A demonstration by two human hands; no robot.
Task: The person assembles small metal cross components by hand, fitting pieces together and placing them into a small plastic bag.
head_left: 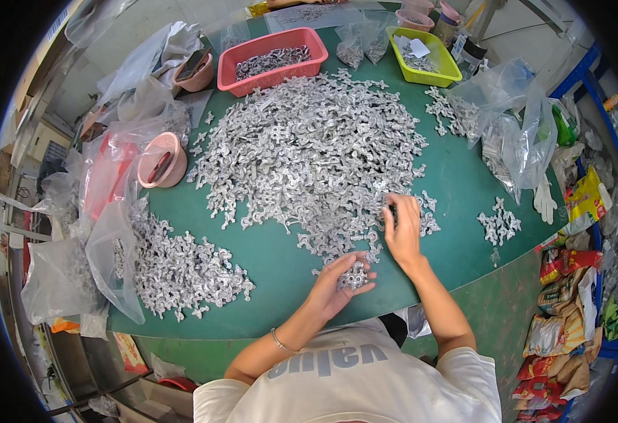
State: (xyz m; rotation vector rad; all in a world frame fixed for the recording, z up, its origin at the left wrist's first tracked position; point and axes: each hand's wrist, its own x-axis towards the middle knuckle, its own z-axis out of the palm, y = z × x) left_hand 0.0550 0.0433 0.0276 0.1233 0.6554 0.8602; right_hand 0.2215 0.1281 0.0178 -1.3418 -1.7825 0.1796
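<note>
A broad heap of small silver-grey metal castings (309, 141) covers the middle of the green table. My left hand (333, 287), palm up near the table's front edge, cups several metal castings (353, 276) in its curled fingers. To its right and farther forward, my right hand (404, 229) reaches the heap's near right edge. Its fingers are bent toward the thumb among the castings. Whatever lies between those fingertips is hidden.
A smaller pile of castings (182, 271) lies at the left by plastic bags, another cluster (499, 223) at the right. Behind the heap stand a red basket (273, 83) and a yellow-green basket (432, 76). A pink bowl (175, 166) sits left; a white glove (545, 201) lies right.
</note>
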